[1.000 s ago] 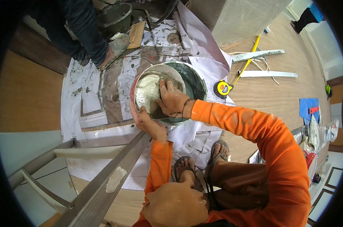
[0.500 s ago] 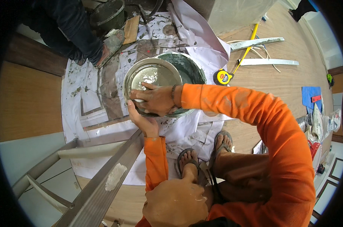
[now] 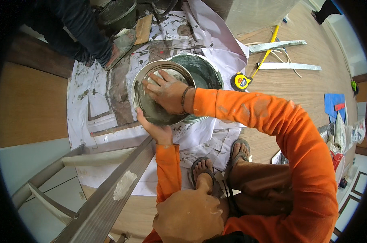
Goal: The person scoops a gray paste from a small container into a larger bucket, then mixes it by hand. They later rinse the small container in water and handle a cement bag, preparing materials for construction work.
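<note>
A round metal bowl (image 3: 161,117), smeared with grey paste, is tipped toward me in front of a green bucket (image 3: 205,73). My left hand (image 3: 155,130) grips the bowl's near rim from below. Inside the bowl lies my right hand (image 3: 165,92), flat, fingers spread against the wet inner wall, with a dark band on its wrist. Both arms wear orange sleeves. I am squatting; my sandalled feet (image 3: 216,170) stand on the paper just behind the bowl.
Paste-stained white paper (image 3: 90,105) covers the floor here. Another person's gloved hand (image 3: 120,45) rests on it at the upper left, near a dark bucket (image 3: 118,12). A yellow tape measure (image 3: 241,82) and metal strips (image 3: 290,66) lie right. An aluminium ladder (image 3: 106,190) crosses lower left.
The bowl has shifted left off the green bucket and tipped toward me. My right hand went from the whitish paste at the bowl's far side to lying flat across its inside.
</note>
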The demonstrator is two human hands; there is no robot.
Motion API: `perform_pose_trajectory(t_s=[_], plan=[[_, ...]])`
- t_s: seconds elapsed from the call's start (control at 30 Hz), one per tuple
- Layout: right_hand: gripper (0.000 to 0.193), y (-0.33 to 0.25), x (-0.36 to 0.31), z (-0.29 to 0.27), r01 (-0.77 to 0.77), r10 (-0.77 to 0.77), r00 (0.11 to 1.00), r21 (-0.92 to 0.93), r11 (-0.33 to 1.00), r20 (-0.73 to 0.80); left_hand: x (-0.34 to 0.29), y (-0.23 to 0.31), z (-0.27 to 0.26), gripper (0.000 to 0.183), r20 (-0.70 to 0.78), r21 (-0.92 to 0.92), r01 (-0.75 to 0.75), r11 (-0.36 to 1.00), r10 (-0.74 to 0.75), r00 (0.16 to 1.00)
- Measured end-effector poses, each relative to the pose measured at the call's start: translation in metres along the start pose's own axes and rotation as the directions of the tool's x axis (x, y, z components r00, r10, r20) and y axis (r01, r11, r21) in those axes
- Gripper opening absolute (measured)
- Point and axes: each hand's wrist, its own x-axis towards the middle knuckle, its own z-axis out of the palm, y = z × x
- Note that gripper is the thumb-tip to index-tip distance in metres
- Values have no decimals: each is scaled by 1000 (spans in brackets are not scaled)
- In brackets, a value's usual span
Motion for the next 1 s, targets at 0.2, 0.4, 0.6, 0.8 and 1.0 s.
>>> perform_pose_trajectory(t_s=[0.2, 0.4, 0.6, 0.8, 1.0], plan=[[40, -19, 11, -19, 349, -355, 858, 87, 933, 372, 5, 5, -14, 61, 57, -55, 55, 997, -52, 997], [46, 4, -13, -16, 363, -351, 928, -82, 928, 128, 9, -2, -8, 61, 54, 56, 7, 998, -10, 998], [55, 14, -9, 0, -45, 14, 986, -181, 982, -168, 2, -7, -6, 52, -26, 79, -75, 994, 78, 997], [62, -11, -14, 0, -4, 3, 998, 18, 1000, 60, 5, -10, -12, 59, 26, 208, -77, 975, 74, 997], [55, 0, -25, -6, 307, -360, 892, 218, 926, 274, 10, -10, -19, 58, 62, 151, -72, 986, 64, 996]])
